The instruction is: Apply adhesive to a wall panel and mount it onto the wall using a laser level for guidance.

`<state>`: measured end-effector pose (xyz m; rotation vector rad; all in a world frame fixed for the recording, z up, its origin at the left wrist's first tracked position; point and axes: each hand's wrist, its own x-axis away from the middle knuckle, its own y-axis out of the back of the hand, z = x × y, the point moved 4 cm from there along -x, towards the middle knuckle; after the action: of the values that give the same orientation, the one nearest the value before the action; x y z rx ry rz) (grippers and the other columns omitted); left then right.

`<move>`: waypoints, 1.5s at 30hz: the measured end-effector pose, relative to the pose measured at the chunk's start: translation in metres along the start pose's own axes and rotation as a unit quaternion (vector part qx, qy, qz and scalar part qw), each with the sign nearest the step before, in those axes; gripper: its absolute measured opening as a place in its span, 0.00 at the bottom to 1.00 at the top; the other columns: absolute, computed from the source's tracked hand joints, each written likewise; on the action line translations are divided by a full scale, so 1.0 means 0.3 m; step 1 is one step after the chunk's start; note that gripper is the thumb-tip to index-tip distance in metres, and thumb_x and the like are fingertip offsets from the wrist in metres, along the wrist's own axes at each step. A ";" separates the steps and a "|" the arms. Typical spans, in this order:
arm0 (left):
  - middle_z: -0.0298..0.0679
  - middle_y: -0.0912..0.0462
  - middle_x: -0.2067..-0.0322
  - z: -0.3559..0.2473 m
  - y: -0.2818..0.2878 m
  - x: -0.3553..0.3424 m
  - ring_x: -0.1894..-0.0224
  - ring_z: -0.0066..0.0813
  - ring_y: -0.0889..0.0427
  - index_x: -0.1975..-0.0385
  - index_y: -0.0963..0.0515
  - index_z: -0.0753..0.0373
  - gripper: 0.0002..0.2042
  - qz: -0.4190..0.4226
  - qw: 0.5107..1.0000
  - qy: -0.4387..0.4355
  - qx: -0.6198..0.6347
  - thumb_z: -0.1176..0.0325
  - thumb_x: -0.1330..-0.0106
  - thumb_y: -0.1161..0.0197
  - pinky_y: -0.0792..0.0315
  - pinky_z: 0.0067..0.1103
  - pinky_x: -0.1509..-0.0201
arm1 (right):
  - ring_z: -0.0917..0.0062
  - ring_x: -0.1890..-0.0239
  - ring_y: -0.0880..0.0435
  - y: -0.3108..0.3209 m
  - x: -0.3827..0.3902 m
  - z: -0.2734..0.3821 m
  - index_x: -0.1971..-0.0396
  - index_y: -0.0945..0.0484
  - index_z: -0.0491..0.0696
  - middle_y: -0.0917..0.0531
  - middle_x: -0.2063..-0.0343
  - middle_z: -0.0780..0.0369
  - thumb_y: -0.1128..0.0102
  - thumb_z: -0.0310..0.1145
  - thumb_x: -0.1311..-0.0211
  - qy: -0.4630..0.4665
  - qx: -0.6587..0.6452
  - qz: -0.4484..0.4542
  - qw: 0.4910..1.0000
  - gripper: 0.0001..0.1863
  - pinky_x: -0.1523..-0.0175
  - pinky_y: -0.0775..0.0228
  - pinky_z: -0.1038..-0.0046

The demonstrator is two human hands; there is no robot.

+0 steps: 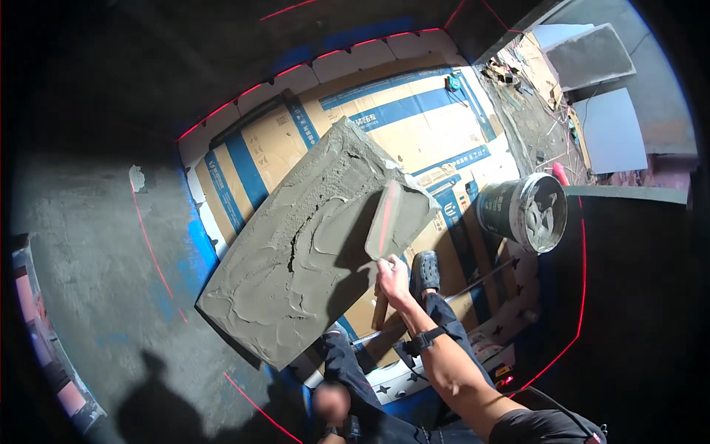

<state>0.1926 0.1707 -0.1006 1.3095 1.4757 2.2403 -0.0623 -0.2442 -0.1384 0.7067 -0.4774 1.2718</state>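
My right hand (393, 280) is closed round a plastering trowel (387, 218), whose flat rectangular blade is smeared with grey mortar. A brown handle end sticks out below my fist. The blade is over the right part of a large rectangular slab (296, 251), which is coated in grey mortar with swirls, ridges and a rough crack along its middle. Whether the blade touches the mortar I cannot tell. Low in the view my left hand (331, 403) is near my leg, left of my knee; motion blur smears its fingers.
A bucket (497, 209) with grey paste inside stands tilted at the right. Blue-striped cardboard (259, 152) covers the floor, with a teal tape measure (452, 83) on it. Red laser lines cross the walls; a small laser device (504, 374) glows lower right. Debris (518, 81) and panels (592, 58) lie beyond.
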 end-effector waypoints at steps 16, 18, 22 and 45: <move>0.48 0.15 0.65 -0.271 0.183 -0.003 0.59 0.50 0.14 0.66 0.16 0.66 0.15 0.030 0.994 0.104 -0.002 0.59 0.44 0.36 0.20 0.40 0.54 | 0.50 0.69 0.12 0.328 -0.087 0.074 0.61 0.19 0.37 0.16 0.76 0.44 0.38 0.37 0.38 0.119 0.376 -0.091 0.914 0.16 0.62 0.20 0.55; 0.48 0.15 0.66 -0.102 0.114 0.003 0.60 0.49 0.15 0.68 0.17 0.66 0.13 -0.149 0.986 0.072 -0.032 0.62 0.45 0.35 0.20 0.40 0.55 | 0.51 0.71 0.13 0.071 -0.020 0.058 0.62 0.20 0.37 0.17 0.78 0.45 0.38 0.37 0.37 0.013 0.271 -0.044 0.962 0.16 0.62 0.21 0.56; 0.47 0.16 0.70 -0.214 0.155 0.043 0.68 0.47 0.16 0.72 0.19 0.64 0.08 -0.248 0.968 -0.032 -0.022 0.67 0.48 0.32 0.20 0.40 0.59 | 0.44 0.65 0.14 0.061 -0.060 0.156 0.66 0.22 0.37 0.16 0.72 0.41 0.35 0.38 0.40 0.173 0.368 0.024 0.913 0.16 0.60 0.21 0.52; 0.50 0.16 0.55 -0.191 0.245 0.000 0.51 0.52 0.16 0.58 0.18 0.66 0.18 0.017 0.984 0.163 0.072 0.58 0.39 0.39 0.24 0.41 0.44 | 0.54 0.69 0.15 -0.006 -0.571 0.637 0.70 0.19 0.45 0.17 0.75 0.50 0.38 0.42 0.39 0.367 0.524 0.253 0.726 0.14 0.64 0.26 0.58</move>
<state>0.1738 0.0953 -0.0489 1.0440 1.7634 2.5050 -0.0916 -0.4985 -0.1210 0.9183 0.8765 2.2164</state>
